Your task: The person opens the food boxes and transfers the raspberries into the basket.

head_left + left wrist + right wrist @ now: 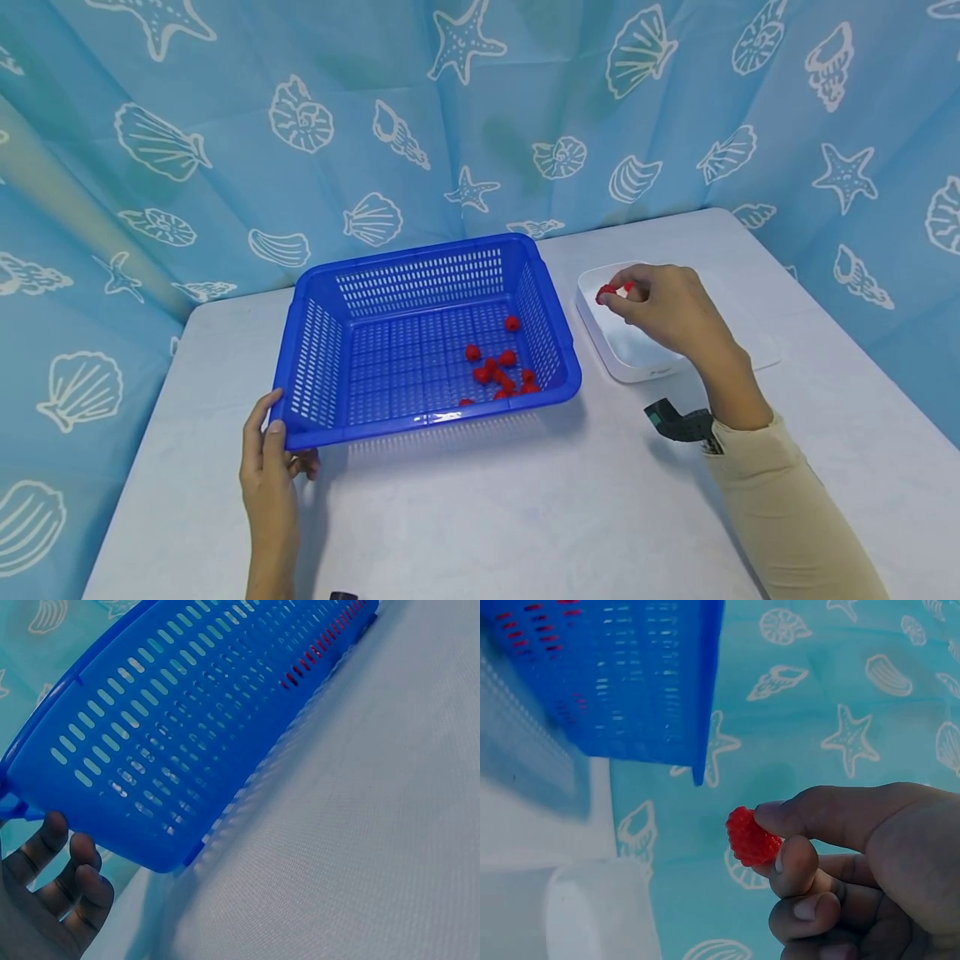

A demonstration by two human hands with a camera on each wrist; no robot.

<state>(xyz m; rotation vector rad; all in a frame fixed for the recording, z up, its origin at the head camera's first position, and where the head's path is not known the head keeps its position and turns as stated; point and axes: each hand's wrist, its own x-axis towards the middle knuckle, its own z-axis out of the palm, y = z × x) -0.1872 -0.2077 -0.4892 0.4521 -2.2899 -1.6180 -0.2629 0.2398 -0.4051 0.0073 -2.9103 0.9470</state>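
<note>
A blue plastic basket (427,429) with slotted walls holds several red raspberries (507,357), gathered toward its right end. At its near left corner, my left hand (272,475) grips the rim, with fingers curled below it in the left wrist view. My right hand (678,312) is over a shallow white container (626,367) and pinches a raspberry (751,837) between thumb and fingers. Another small red bit (628,287) shows beside those fingers in the head view; whether it is held, I cannot tell.
A white cloth (480,517) covers the table. Behind it hangs a blue curtain (465,108) printed with shells and starfish. The white container stands just right of the basket. A dark wrist device (678,423) juts from the right sleeve.
</note>
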